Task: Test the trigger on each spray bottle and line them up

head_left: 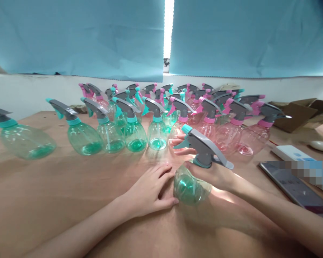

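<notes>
A clear green spray bottle [190, 188] with a grey and turquoise trigger head stands slightly tilted at the near middle of the table. My right hand [216, 174] is around its neck from the right, the thumb in front and the fingers partly hidden behind the head. On the tabletop to the left lies my left hand [150, 188], its fingers spread and pointing towards the bottle's base; whether the fingertips touch it I cannot tell. Beyond both hands, green spray bottles [136, 138] stand on the left and pink spray bottles [255, 138] on the right, in several rows.
A phone [293, 186] and a white box [290, 152] lie at the right, with a white computer mouse [321, 145] farther off. An open cardboard box [298, 114] is behind them. Blue curtains [78, 39] hang above the white wall.
</notes>
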Demonstrator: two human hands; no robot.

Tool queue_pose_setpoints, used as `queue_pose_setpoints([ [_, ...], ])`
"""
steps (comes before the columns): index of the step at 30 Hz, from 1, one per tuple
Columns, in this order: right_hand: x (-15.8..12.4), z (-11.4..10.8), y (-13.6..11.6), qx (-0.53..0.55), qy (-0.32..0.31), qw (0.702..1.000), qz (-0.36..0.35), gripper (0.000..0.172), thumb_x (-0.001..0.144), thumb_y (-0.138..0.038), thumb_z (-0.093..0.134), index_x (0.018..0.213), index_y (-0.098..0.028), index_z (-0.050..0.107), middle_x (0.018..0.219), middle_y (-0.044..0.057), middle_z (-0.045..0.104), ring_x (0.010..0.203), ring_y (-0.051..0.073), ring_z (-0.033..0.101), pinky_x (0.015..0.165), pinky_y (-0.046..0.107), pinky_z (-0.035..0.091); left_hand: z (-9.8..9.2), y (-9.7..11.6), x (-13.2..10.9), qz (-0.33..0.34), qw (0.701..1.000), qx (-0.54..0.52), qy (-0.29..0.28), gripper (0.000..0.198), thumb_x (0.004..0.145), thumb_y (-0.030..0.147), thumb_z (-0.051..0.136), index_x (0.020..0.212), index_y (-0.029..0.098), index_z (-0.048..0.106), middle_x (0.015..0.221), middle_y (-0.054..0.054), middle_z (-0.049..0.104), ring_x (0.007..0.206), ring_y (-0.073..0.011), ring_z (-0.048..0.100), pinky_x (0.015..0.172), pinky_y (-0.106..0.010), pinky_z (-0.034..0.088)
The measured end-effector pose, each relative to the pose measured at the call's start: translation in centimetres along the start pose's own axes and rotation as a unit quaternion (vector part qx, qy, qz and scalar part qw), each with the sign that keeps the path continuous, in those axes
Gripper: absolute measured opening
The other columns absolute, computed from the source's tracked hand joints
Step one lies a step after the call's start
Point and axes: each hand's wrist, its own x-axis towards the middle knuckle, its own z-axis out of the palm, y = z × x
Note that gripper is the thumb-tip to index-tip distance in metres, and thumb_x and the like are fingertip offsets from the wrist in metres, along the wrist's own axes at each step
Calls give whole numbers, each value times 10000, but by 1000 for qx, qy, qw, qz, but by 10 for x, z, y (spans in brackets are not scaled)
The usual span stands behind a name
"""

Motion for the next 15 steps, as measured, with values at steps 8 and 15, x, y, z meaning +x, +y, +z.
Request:
queue_pose_setpoints([
  [8,3,1,-6,10,-4,1000,7,440,722,-110,539,1151,-208,529,1225,83,638,1114,207,639,894,312,586,1,0,0,2,1000,8,0,587,829,464,657,1301,151,502,1376,-162,479,1301,-333,409,1066,-475,352],
  [15,4,2,-11,11,-6,1000,17,456,704,-112,505,1146,-219,529,1226,69,642,1125,220,633,887,346,591,1,-1,0,0,1000,11,0,583,829,476,651,1296,161,500,1389,-164,471,1311,-327,402,1068,-477,349],
])
